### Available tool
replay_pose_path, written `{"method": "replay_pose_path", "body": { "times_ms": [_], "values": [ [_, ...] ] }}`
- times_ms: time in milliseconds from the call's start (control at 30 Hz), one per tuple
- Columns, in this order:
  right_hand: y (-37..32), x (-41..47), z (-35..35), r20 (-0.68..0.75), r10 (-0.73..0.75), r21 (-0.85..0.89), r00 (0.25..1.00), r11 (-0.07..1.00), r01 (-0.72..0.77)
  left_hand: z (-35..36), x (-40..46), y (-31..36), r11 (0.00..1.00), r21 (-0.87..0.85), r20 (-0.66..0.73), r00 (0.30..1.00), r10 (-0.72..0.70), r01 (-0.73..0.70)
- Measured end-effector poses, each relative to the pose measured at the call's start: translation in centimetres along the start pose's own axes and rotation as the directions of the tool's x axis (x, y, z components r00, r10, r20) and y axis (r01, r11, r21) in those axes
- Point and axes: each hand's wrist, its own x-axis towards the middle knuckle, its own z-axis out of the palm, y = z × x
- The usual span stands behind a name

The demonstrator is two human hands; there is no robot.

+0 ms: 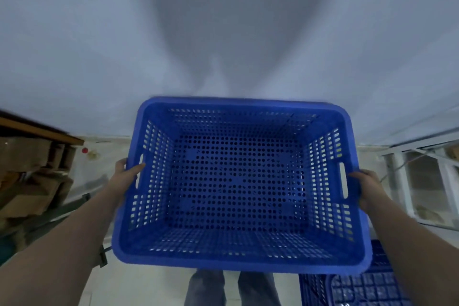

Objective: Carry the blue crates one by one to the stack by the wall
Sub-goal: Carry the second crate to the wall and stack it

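Observation:
I hold an empty blue perforated crate (238,259) in the air in front of me, its open top facing up. My left hand (128,171) grips its left rim by the handle slot. My right hand (367,187) grips the right rim beside the other slot. The plain white wall (223,32) rises just beyond the crate. Through the holes in the crate's floor I see more blue below, but I cannot tell what it is. More blue crates (357,285) lie on the floor at the lower right, partly hidden by my right forearm.
Cardboard boxes (27,191) sit under a wooden shelf (42,129) on the left. A white metal frame (419,176) stands on the right. My legs in jeans (231,288) show on the pale floor below the crate. A small red object (85,150) lies near the wall's base.

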Motion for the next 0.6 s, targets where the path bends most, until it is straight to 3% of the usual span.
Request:
{"method": "replay_pose_path", "body": {
  "times_ms": [200, 333, 433, 600],
  "values": [
    [-0.1, 0.7, -0.8, -0.014, 0.041, -0.138, 0.999, 0.989, -0.042, 0.6, 0.2, -1.1, 1.000, -0.013, 0.024, 1.000, 0.004, -0.004],
    [-0.3, -0.4, 0.0, -0.073, -0.072, -0.349, 0.995, 0.936, 0.042, 0.2, 0.2, -0.5, 0.997, 0.077, 0.050, 0.999, 0.001, -0.005],
    [-0.2, -0.8, 0.2, -0.076, -0.130, -0.407, 0.989, 0.909, 0.089, -0.1, 0.3, -0.1, 0.991, 0.136, 0.070, 0.997, -0.017, 0.007],
    [-0.3, 0.1, 1.1, -0.059, -0.137, -0.464, 0.989, 0.881, 0.095, 0.5, 0.9, 0.1, 0.998, 0.061, 0.082, 0.997, 0.007, -0.012]
  ]
}}
